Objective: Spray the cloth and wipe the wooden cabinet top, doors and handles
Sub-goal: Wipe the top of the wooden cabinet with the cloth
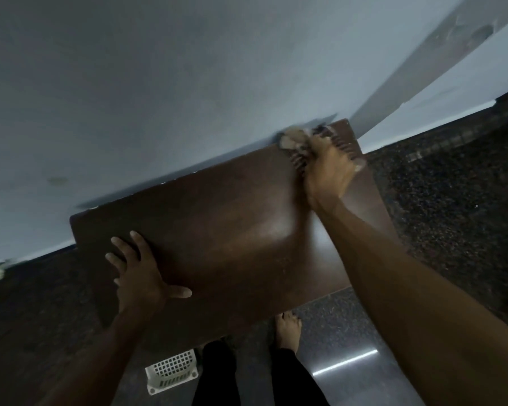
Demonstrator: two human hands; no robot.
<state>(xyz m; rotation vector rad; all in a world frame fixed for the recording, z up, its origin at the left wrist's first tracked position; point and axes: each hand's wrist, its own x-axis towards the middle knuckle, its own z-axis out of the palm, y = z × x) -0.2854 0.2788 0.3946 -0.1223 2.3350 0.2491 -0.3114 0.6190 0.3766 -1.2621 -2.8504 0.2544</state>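
1. The pale, crumpled cloth (294, 140) is bunched at the far right corner of the cabinet top, hard against the wall. It's blurred, so I can't make out its weave.
2. My right hand (329, 168) is clenched round it, fingers curled over the bunch, pressing it onto the wood.
3. Under it is the dark brown, glossy wooden cabinet top (232, 218). There's a sheen across the middle, but I can't tell whether that's damp or just light.
4. My left hand (141, 273) lies flat near the near left corner, fingers straight and spread, grasping nothing. It's bracing me, I'd say.
5. Progress, as I judge it: I'm on the top, working the far right corner. The doors and handles sit below the near edge, out of sight, so I reckon they're left to do. No spray bottle is in view.
6. The far edge meets the grey-blue painted wall (159, 83), so there's no overshoot that way. The right and near edges drop off to the dark speckled stone floor (452, 200). There's an open run of wood leftwards along the far edge.
7. Below the near edge, a white latticed plastic basket (172, 372) stands on the floor just beside my black trouser legs, with my bare foot (288, 326) nearby. I'll need to mind it when I crouch for the doors.
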